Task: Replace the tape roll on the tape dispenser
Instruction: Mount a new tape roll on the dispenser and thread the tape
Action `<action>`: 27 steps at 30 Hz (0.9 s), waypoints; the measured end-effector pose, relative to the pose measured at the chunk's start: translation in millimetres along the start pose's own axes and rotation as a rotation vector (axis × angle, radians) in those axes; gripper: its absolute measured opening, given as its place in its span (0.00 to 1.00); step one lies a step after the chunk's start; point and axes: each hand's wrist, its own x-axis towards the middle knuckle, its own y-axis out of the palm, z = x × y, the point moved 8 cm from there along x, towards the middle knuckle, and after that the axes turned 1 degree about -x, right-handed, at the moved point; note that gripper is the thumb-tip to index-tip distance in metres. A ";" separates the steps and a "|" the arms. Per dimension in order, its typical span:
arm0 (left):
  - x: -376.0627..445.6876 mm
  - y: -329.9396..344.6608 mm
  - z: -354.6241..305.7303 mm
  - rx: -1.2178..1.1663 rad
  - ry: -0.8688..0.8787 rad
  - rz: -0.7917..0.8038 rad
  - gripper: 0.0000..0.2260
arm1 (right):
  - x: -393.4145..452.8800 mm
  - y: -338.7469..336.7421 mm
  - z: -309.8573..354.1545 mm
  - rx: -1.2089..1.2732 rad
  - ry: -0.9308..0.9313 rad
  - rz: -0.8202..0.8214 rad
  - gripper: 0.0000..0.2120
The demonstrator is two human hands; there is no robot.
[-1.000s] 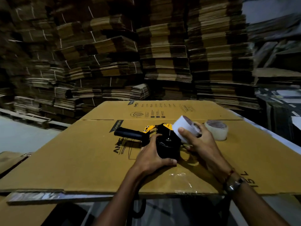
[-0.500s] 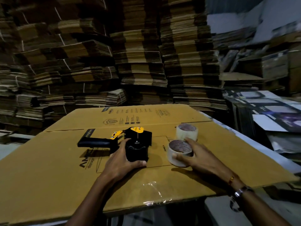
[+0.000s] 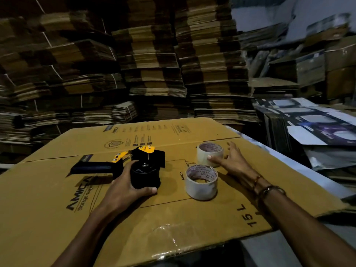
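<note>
Stacked flattened cartons behind; cardboard-covered tabletop. Left hand clasps dispenser. Right hand, fingers spread, touches far roll; near roll sits between, untouched

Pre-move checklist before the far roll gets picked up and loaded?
1. Tape dispenser steadied by left hand: ok.
2. Dispenser spool hub bare, no roll on it: ok.
3. Right hand at far tape roll: thumb touches it, not yet gripped: not ok.
4. Near tape roll set down clear of the dispenser: ok.
5. Which roll is the fresh one: cannot tell.
</note>
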 end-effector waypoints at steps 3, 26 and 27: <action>2.5 -0.9 -1.8 0.000 0.019 -0.003 0.56 | 12.1 11.2 -1.6 0.063 0.002 0.098 0.66; 1.1 1.4 -2.4 -0.011 0.024 0.005 0.55 | 10.0 19.4 12.1 -0.052 -0.143 0.087 0.57; 0.7 1.1 -2.1 -0.012 0.018 0.007 0.55 | 6.8 20.4 16.0 -0.004 -0.125 0.085 0.57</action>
